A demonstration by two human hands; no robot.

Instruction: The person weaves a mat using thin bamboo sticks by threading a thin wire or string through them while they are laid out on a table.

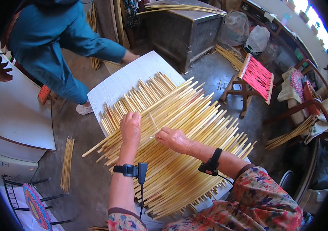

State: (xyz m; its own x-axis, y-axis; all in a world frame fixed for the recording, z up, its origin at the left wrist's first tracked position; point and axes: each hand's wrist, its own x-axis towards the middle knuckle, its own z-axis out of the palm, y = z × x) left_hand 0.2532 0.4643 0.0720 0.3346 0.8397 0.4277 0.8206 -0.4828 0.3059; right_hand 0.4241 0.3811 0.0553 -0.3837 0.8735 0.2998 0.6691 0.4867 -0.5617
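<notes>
A mat of long yellow stalks, laid side by side, slants across a white board. One longer pale stalk lies across its far side. My left hand is closed on this stalk, its fingertips partly hidden. From the stalk a thin white thread runs down to my right hand, which pinches it just above the mat. A short, thin white tip pokes out left of the right fingers; whether it is a needle or the thread's end is unclear.
A person in teal trousers stands beyond the board at the left. A red woven folding stool and a dark wooden chest are at the far right. A stalk bundle lies on the floor, near a metal-framed chair.
</notes>
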